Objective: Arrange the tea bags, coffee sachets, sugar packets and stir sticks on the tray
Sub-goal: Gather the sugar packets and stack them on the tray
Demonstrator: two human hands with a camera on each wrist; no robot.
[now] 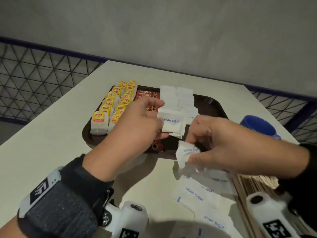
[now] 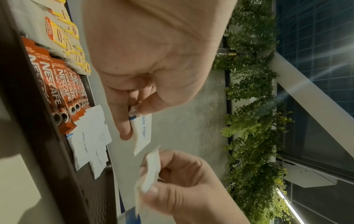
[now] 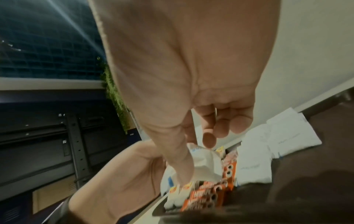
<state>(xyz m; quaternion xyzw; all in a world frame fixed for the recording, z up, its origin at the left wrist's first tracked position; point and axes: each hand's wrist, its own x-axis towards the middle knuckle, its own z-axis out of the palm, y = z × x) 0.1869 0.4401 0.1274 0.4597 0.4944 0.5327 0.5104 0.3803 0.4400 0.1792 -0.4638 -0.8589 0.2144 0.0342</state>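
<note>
- A sugar packet marked "white sugar" is held over the tray, above the sugar column right of the coffee sachets; it is pinched at its sealed end between thumb and fingers of the left hand.
- A second sugar packet is pinched, crumpled, by the curled fingertips of the right hand, at the tray's near edge.
- The packets are judged light, limp and slightly slippery; the paper creases easily, so a hold at a flat sealed end is judged best, with light pressure.
- Tea bags fill the tray's left side in two rows; more loose sugar packets and the stir sticks lie off the tray, on the table near its front right corner.
- Only in the head view is the whole layout seen, including a blue cup beyond the tray's right edge.
- Only in the left wrist view is the pinch seen from beneath, the thumb closed just above the packet's blue stripe.
- In the right wrist view the crumpled packet is shown under the thumb, though blurred.
</note>
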